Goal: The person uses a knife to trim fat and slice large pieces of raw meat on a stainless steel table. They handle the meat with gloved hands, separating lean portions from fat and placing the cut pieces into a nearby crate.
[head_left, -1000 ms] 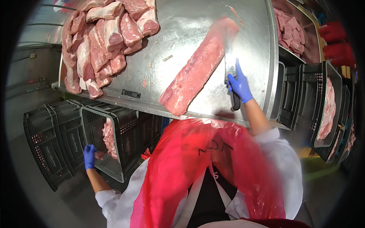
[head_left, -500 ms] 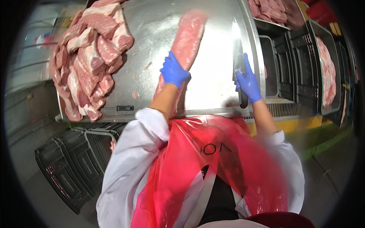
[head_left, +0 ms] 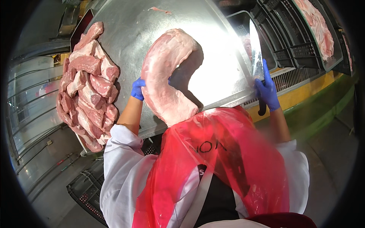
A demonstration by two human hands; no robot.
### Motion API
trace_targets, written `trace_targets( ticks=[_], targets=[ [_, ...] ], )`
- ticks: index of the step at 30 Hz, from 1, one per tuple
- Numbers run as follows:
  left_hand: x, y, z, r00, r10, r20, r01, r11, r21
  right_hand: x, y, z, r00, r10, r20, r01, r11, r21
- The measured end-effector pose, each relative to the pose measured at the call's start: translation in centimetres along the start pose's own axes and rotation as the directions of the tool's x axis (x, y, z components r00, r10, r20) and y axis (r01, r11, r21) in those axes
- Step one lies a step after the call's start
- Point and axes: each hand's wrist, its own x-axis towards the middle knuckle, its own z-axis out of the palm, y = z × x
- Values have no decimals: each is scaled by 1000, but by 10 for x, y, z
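My left hand (head_left: pixel 138 89), in a blue glove, grips the middle of a long piece of pale pink meat (head_left: pixel 159 72), its fingers partly hidden behind it. The piece is bent into a curve above the steel work table (head_left: pixel 125 41); its lower end lies at the table's front edge, by my red plastic apron. My right hand (head_left: pixel 266 91), also gloved, is closed on the handle of a long knife (head_left: pixel 256 49), held blade up at the table's right edge. A heap of raw meat pieces (head_left: pixel 89 95) lies along the table's left side.
At upper right stand dark crates (head_left: pixel 270 34), one holding pale meat (head_left: pixel 315 26), near a metal grating (head_left: pixel 292 79) and a yellow ledge (head_left: pixel 311 83). Metal railings (head_left: pixel 34 95) run along the left. Another dark crate (head_left: pixel 85 193) stands on the floor at lower left.
My left hand came from the crate onto the meat; the piece went from straight to curved, showing a paler face. My right hand moved right with the knife. The view shifted.
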Motion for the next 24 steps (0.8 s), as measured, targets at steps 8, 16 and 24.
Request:
trace_targets(
  ticks=[8, 16, 24],
  targets=[
    [-21, -45, -41, 730, 542, -416, 450, 75, 890, 3, -13, 3, 1000, 11, -18, -10, 997, 74],
    [26, -62, -5, 779, 604, -167, 531, -494, 689, 16, -14, 5, 999, 3, 40, -5, 999, 41],
    [231, -83, 82, 960, 278, -43, 234, -704, 671, 30, -8, -1, 993, -119, -11, 118, 988, -95]
  ],
)
